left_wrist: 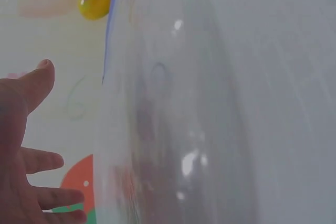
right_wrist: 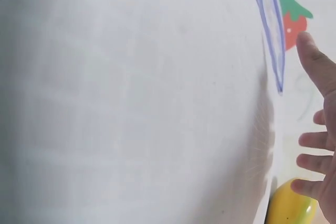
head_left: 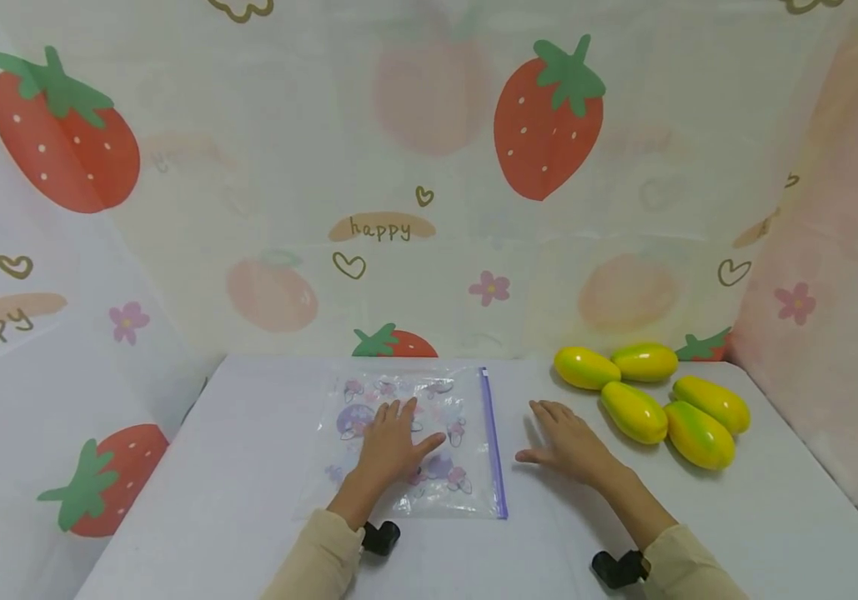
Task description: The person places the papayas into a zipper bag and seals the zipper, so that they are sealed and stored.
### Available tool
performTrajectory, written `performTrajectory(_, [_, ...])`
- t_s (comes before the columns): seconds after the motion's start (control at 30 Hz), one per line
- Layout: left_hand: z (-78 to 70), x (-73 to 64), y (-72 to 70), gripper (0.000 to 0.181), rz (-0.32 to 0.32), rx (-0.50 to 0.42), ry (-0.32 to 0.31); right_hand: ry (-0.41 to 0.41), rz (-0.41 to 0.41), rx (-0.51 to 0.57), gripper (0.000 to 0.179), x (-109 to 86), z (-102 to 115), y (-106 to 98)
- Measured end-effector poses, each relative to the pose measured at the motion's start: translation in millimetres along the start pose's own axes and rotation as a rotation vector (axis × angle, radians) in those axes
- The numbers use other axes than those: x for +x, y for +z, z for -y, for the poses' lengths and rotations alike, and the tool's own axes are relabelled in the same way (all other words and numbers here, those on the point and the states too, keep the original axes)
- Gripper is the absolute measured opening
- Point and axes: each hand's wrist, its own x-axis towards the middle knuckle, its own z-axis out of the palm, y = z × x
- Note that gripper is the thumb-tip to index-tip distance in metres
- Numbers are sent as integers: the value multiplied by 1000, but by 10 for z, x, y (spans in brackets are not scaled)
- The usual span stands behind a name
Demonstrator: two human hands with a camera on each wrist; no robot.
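L hand: [head_left: 389,446] held over the bag, palm down, fingers spread & thumb out to the side; nothing gripped. Contact w/ the film can't be confirmed.
R hand: [head_left: 574,450] held above bare cloth betw. bag & fruit, fingers extended, thumb pointed twd the bag; nothing gripped.
Zip bag: [head_left: 466,479] clear plastic w/ purple & pink print, laid flat on the worktop [head_left: 233,483], partly covered by L hand & wrist.
Zip strip: [head_left: 494,450] purple, set along the bag's R edge, facing R hand; small pale slider [head_left: 484,374] seen at the far end. Whether the zip is closed can't be told.
Bag handling: prob. v. light, limp & slippery, easily creased or slid; stiffest part is judged to be the strip, so best pinched there, w/ the film steadied by a flat palm.
Mangoes: [head_left: 634,414] five, yellow-green, glossy, grouped on the far R of the worktop, beyond R hand; untouched.
Mango handling: prob. firm, smooth, a bit slick, apt to roll; heavier than the bag, tho actual wt can't be judged. Best cupped round the middle, one at a time, fingers wrapped under.
Wrists: black devices [head_left: 381,537] worn below beige sleeves [head_left: 323,557].
Backdrop: [head_left: 286,192] strawberry-print sheet, hung behind & at both sides.
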Motion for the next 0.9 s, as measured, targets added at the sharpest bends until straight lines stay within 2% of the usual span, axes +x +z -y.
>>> performTrajectory(0.23, [-88,40,31,78,20,-59,15,2,61,42,97,20,27,44])
performTrajectory(0.47, [-171,44,82,75,71,-190,1,7,92,65,95,25,70,45])
performTrajectory(0.63, [-262,42,102,73,139,-205,9,-4,98,68,93,32,103,58])
performTrajectory(0.9, [-403,39,130,70,140,-226,58,-37,108,19,92,51,158,101])
